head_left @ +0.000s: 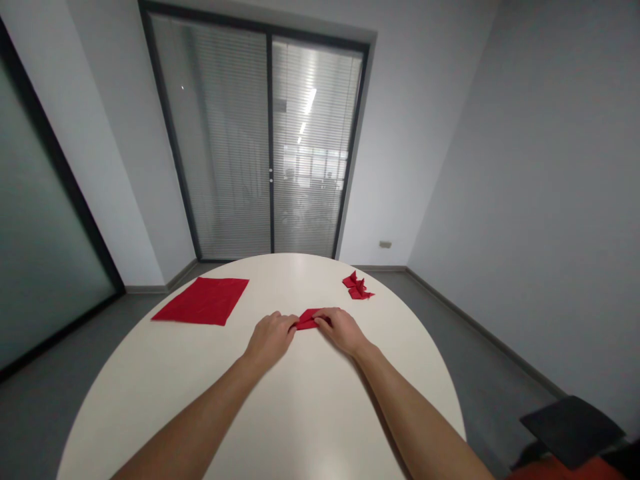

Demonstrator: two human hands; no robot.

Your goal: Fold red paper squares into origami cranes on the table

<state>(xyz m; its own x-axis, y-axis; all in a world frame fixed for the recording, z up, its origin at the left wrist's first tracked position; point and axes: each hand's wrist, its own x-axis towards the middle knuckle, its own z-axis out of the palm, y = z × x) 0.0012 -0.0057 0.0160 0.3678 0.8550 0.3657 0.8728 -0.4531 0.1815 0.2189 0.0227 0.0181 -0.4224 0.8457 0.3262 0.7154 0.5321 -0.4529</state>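
Paper [307, 321] (red, folded) between left grip [273, 335] and right grip [341, 329].

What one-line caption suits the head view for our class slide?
Left hand and right hand hold folded red paper at a round white table.

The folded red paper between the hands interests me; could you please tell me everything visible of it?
The folded red paper looks thin and matte, with overlapping layers. It lies low and roughly flat at the white round table. Fingers of the left hand hold its left end; the right hand grips and partly hides its right part, so its full outline cannot be seen.
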